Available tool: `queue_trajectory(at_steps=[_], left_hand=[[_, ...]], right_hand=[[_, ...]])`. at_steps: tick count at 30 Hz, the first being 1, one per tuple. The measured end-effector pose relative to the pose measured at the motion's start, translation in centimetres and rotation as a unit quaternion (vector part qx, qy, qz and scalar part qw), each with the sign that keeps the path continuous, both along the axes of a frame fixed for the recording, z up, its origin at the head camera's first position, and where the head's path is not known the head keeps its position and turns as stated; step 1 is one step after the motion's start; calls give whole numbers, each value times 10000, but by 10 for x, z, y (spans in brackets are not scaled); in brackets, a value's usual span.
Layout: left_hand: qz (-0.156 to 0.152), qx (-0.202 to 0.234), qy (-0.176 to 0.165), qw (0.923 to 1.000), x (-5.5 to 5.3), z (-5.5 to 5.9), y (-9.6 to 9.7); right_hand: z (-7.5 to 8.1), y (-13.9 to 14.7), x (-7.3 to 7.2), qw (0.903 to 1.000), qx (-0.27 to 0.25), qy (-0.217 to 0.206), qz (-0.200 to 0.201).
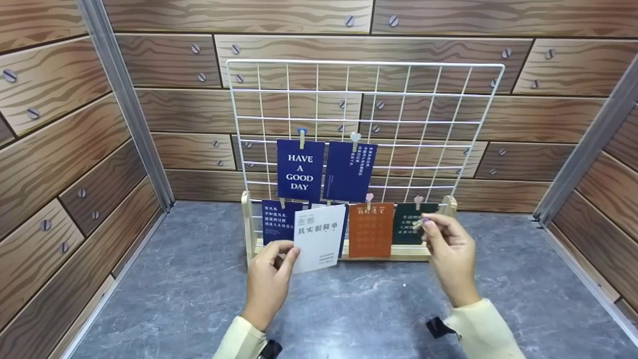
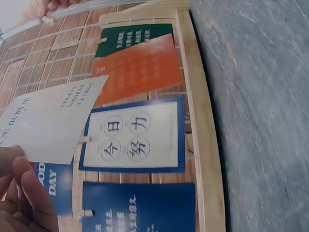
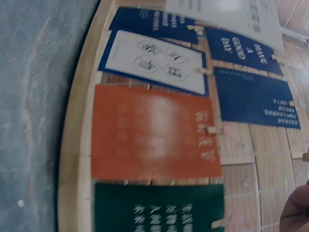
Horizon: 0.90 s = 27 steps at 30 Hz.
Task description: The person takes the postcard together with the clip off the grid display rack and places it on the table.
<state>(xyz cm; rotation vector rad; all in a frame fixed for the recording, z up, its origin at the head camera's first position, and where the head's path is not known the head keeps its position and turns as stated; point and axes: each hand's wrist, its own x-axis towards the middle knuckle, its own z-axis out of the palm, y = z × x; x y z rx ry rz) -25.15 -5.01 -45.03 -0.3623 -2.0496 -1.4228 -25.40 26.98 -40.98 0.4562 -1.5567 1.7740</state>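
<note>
L hand (image 1: 269,271) pinches white card (image 1: 319,242) by left edge, R hand (image 1: 452,254) a clip (image 1: 418,225), twd right edge of grid (image 1: 366,63); I'd square card w/ it.

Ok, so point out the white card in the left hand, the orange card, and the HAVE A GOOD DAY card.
White card (image 1: 318,245): head view, middle of its printed face.
Orange card (image 3: 155,135): right wrist view, middle of its front.
HAVE A GOOD DAY card (image 1: 299,170): head view, middle of its lettering.
</note>
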Motion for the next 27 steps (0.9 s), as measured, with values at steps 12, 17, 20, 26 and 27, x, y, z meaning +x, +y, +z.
queue_trajectory(at_steps=[12,17,20,26,27], left_hand=[[52,-162,-116,9998,1,5,-24],[58,-150,-248,9996,-1,10,-37],[11,-201,-351,9992,-1,13,-44],[-73,-537,-711,9960,-2,18,-55],[-79,-593,-750,9954,-3,18,-56]], right_hand=[[-24,19,3,9992,-11,-276,-296],[-29,26,4,9987,38,-385,-338],[-31,29,6,9958,75,-683,-599],[-40,38,9,9908,184,-1002,-888],[-41,39,9,9917,197,-916,-882]])
